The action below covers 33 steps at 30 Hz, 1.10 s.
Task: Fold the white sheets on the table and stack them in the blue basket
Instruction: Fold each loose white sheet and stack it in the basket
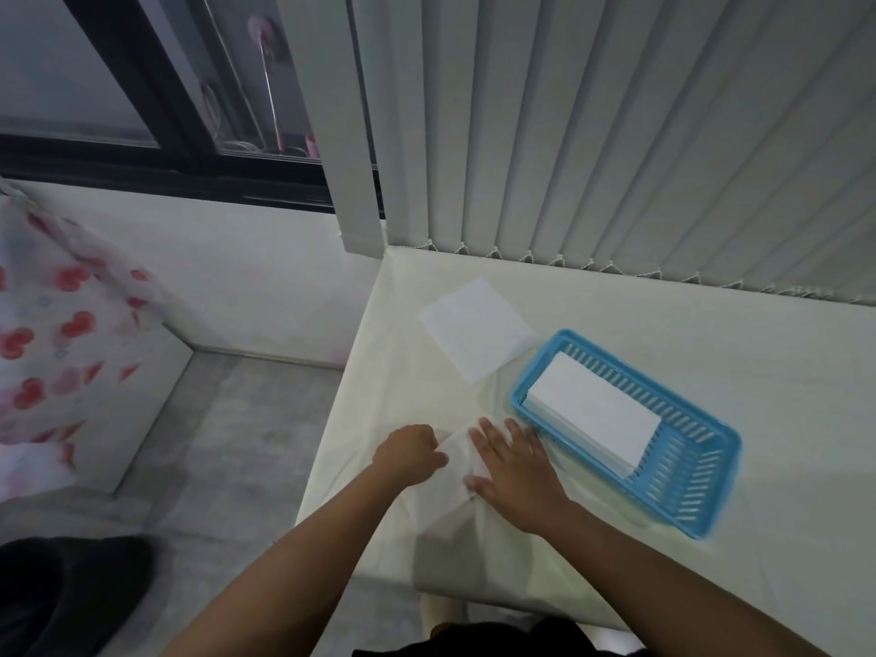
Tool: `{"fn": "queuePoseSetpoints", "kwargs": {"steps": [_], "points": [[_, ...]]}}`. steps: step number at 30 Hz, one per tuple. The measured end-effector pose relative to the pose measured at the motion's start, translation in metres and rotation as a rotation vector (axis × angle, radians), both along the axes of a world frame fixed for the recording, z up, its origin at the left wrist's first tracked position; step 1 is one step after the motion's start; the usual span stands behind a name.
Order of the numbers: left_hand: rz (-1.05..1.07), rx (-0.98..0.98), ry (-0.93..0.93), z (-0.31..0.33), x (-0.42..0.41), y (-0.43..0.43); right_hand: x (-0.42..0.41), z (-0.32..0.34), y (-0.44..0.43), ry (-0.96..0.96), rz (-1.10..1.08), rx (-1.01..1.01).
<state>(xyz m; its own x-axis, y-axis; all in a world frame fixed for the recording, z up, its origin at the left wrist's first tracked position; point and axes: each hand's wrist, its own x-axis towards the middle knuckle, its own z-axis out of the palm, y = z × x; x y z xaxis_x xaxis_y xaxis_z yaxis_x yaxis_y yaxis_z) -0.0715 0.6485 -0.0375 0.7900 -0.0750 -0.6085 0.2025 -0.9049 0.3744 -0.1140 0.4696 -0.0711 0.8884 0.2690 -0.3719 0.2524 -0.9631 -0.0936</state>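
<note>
Both hands work on one white sheet (pixel 448 471) near the front left corner of the bench (pixel 711 334). The left hand (pixel 411 451) is curled into a loose fist and pinches the sheet's left edge, while the right hand (pixel 514 467) lies flat with fingers spread, pressing down on the sheet's right part. The sheet looks partly folded, though its exact shape under the hands cannot be told. A second sheet (pixel 476 327) lies flat and untouched farther back on the bench, near the blinds (pixel 616 135), with one corner just beside the basket. The blue basket (pixel 697 471) sits to the right of the hands, close to the right hand's fingertips, angled across the bench. Inside it rests a neat stack (pixel 592 412) of folded white sheets, filling its far half.
</note>
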Motion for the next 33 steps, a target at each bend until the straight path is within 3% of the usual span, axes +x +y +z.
{"fn": "queuePoseSetpoints", "kwargs": {"steps": [4, 8, 11, 16, 18, 20, 22, 25, 33], "points": [[-0.014, -0.065, 0.084, 0.009, 0.006, 0.002, -0.005, 0.012, 0.003, 0.025, -0.076, 0.049], [0.119, -0.173, 0.039, 0.023, 0.015, 0.016, -0.012, 0.039, 0.013, -0.044, -0.299, 0.357], [0.423, -0.421, -0.111, 0.036, 0.02, 0.019, -0.011, 0.063, 0.023, -0.034, -0.597, 0.621], [0.806, -1.006, -0.142, 0.059, 0.013, -0.008, 0.007, 0.083, 0.042, 0.337, -1.064, 1.052], [0.887, -1.092, -0.132, 0.063, 0.006, -0.022, 0.012, 0.088, 0.043, 0.415, -1.199, 1.285], [0.915, -1.12, -0.104, 0.063, 0.001, -0.03, 0.018, 0.092, 0.039, 0.342, -1.299, 1.484], [0.925, -1.156, -0.077, 0.062, 0.001, -0.033, 0.021, 0.095, 0.032, 0.204, -1.32, 1.528], [0.955, -1.199, -0.058, 0.064, 0.006, -0.036, 0.021, 0.1, 0.021, 0.05, -1.304, 1.407], [0.82, -1.244, -0.011, 0.079, 0.025, -0.08, 0.0, 0.102, -0.033, -0.035, -1.452, 1.477]]}}
